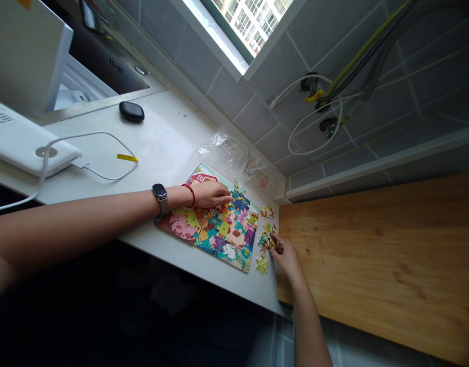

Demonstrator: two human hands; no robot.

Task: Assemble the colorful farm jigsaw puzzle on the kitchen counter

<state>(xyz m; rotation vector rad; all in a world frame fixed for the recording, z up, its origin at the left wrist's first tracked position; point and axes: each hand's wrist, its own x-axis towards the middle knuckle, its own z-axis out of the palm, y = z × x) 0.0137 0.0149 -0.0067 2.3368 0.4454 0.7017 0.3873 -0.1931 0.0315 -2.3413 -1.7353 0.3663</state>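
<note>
Lying beneath left fingers (222,195) (both grips unclear), the puzzle (225,229) sits beside loose pieces (265,236) at right fingers (279,239).

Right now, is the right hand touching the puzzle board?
Apart. The head view shows loose pieces and white countertop between right hand and puzzle board.

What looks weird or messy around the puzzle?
The cables hang untidily from the tiled wall, looping loosely. Clear plastic wrapping lies crumpled between the wall and the puzzle, and loose pieces sit scattered beside it. I can't see anything spilled or broken.
</note>
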